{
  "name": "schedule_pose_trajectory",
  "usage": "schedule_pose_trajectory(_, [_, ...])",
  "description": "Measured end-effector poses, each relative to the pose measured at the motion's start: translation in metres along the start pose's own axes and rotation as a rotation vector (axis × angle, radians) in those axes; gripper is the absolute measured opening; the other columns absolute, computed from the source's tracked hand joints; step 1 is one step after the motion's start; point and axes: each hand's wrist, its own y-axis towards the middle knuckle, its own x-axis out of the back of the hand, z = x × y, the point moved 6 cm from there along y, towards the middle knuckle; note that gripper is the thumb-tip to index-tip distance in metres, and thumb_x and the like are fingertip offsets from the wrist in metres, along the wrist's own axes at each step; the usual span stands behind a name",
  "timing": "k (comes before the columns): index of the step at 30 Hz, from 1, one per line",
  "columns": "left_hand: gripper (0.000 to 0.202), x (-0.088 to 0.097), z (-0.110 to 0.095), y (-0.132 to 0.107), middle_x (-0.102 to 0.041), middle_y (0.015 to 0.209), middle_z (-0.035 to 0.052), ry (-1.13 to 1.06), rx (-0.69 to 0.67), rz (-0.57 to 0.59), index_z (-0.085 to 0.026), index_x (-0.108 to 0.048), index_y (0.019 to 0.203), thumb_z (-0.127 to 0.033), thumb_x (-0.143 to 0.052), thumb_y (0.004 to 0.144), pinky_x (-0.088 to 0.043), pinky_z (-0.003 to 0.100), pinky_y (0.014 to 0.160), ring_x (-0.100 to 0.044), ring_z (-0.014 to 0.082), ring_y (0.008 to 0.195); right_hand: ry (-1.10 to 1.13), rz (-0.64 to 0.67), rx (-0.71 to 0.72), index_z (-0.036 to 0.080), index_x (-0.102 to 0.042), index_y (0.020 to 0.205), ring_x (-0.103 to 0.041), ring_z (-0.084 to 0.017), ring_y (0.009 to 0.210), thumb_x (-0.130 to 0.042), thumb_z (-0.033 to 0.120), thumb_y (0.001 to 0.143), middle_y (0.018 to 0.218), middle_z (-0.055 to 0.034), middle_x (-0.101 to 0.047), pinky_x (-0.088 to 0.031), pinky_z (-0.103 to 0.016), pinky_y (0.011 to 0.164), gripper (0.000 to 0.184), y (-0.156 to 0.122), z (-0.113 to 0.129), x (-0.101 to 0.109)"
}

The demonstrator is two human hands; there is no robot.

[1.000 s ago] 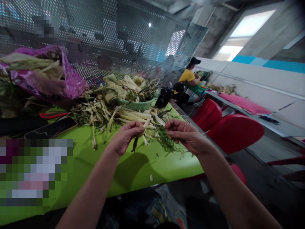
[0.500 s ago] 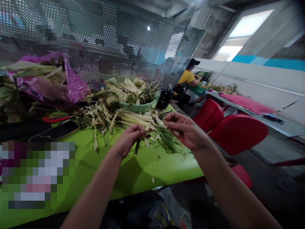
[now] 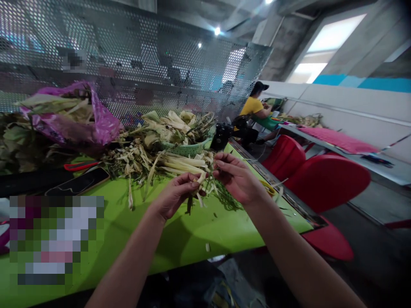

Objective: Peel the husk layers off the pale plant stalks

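Note:
My left hand (image 3: 175, 197) is closed in a pinch on a small pale leaf strip (image 3: 199, 189) with a dark end hanging down, held over the green table (image 3: 192, 231). My right hand (image 3: 236, 177) is just to its right, fingers curled and pinched at the same strip's upper end. Directly behind both hands lies a heap of pale stalks and husks (image 3: 173, 160), with thin green sprigs (image 3: 226, 199) under my right hand.
A green basket (image 3: 188, 149) full of husks stands behind the heap. A purple plastic bag (image 3: 80, 113) of leaves, a phone (image 3: 78, 184) and a red-handled tool (image 3: 80, 165) lie at left. Red chairs (image 3: 334, 179) stand at right. A person in yellow (image 3: 255, 107) sits farther back.
My right hand has moved left and closed in on my left hand, meeting at the strip. The view has shifted slightly, so the table edge shows further right.

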Motion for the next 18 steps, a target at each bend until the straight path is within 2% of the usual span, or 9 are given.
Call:
schedule_pose_trajectory(4, [0.015,0.002,0.001,0.001,-0.067,0.096,0.0051,-0.023,-0.007,0.0,-0.017,-0.06,0.076,-0.023,-0.073,0.069,-0.048,0.026,0.071,-0.066,0.0155,0.077,0.083,0.031,0.022,0.021,-0.063,0.086,-0.058,-0.008,0.057,-0.074,0.02,0.069,0.071,0.004,-0.06,-0.05,-0.02,0.055,0.02,0.009,-0.003,-0.011])
schedule_pose_trajectory(11, [0.017,0.002,-0.002,0.002,-0.069,0.097,0.0076,-0.045,-0.02,0.012,-0.017,-0.057,0.077,-0.026,-0.071,0.072,-0.047,0.027,0.067,-0.066,0.0187,0.082,0.128,-0.003,0.079,0.021,-0.063,0.083,-0.057,-0.007,0.058,-0.075,0.019,0.066,0.071,0.0047,-0.061,-0.049,-0.021,0.061,0.02,0.021,0.001,-0.014])
schedule_pose_trajectory(18, [0.018,0.014,-0.003,0.005,-0.067,0.079,0.0017,-0.084,-0.064,-0.109,-0.017,-0.058,0.08,-0.022,-0.072,0.071,-0.046,0.023,0.07,-0.065,0.0138,0.076,0.07,-0.054,0.165,0.021,-0.062,0.084,-0.055,-0.008,0.061,-0.071,0.021,0.067,0.074,0.0038,-0.057,-0.048,-0.022,0.062,0.018,0.023,0.009,-0.006])
